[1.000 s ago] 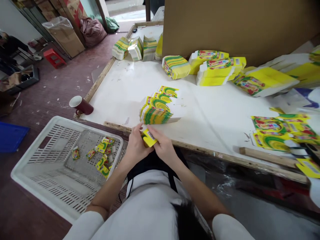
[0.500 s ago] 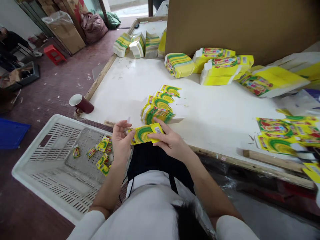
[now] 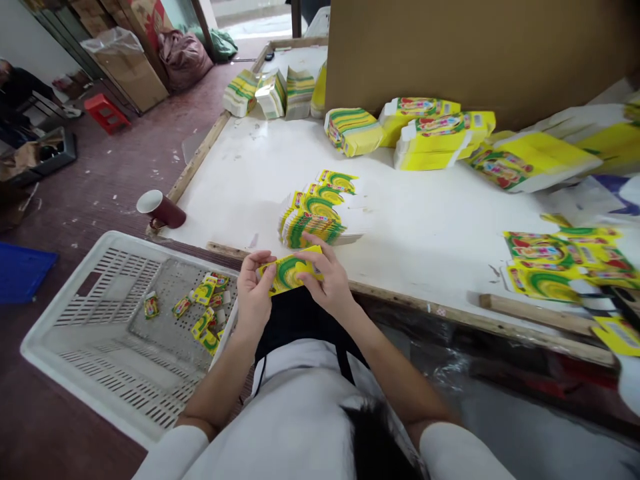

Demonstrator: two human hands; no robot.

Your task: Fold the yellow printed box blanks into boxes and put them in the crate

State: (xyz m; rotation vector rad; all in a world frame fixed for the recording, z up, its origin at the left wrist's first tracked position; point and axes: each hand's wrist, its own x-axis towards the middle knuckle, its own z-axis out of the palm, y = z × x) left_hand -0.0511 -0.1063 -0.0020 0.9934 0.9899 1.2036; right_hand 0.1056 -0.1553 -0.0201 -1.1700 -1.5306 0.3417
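A small yellow and green printed carton (image 3: 289, 272) is held between both hands, just over the table's front edge. My left hand (image 3: 255, 287) pinches its left end between thumb and fingers. At the right end, my right hand (image 3: 327, 279) has closed its fingers round the carton and covers part of it. Right behind my hands, a fanned stack of flat cartons (image 3: 317, 212) lies on the white table (image 3: 425, 220). The plastic crate (image 3: 115, 347) on my left contains several small made-up cartons (image 3: 204, 290).
A dark red mug (image 3: 163, 209) stands at the table's left corner. Bundles of flat cartons (image 3: 433, 143) lean along a cardboard sheet (image 3: 450, 60). More flat cartons (image 3: 560, 260) and a wooden strip (image 3: 537, 313) lie at the right. A person (image 3: 30, 87) sits far left.
My right hand has moved left and its fingers now cover the carton's barcode end. The left hand has shifted slightly right. The view has moved a little.
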